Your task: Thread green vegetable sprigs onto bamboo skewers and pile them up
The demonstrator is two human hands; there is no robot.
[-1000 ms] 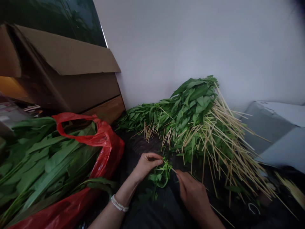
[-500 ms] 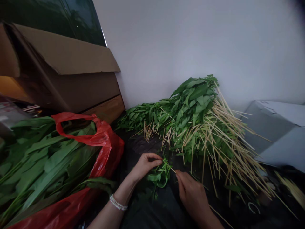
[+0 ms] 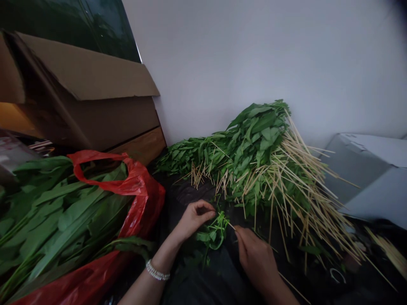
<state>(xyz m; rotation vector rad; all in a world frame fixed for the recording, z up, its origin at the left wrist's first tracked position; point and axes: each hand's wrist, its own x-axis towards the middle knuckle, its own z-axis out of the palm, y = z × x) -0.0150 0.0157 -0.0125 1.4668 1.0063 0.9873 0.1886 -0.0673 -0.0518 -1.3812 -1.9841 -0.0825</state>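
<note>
My left hand [image 3: 193, 219], with a beaded bracelet [image 3: 157, 271] at the wrist, pinches thumb and forefinger at the edge of a small bundle of leafy greens [image 3: 213, 235]. Between the fingers of my right hand [image 3: 257, 255] is a thin wooden skewer [image 3: 232, 226], its far end in the bundle's stems. The skewer's rear part emerges past my right wrist. Behind both hands lies a heap of skewered greens [image 3: 257, 135], with many skewer ends [image 3: 305, 182] pointing right and towards me.
At the left, a red plastic bag [image 3: 140, 190] holds loose long leaves [image 3: 70, 216]. An open cardboard box [image 3: 95, 118] stands behind it, beside the wall [image 3: 241, 55]. A white box [image 3: 365, 169] is at the right, with more bare skewers [image 3: 386, 250] near it. Black sheeting [image 3: 216, 284] lies underneath.
My left fingers have shifted slightly up at the bundle's edge. My right hand stays in nearly the same place with the skewer.
</note>
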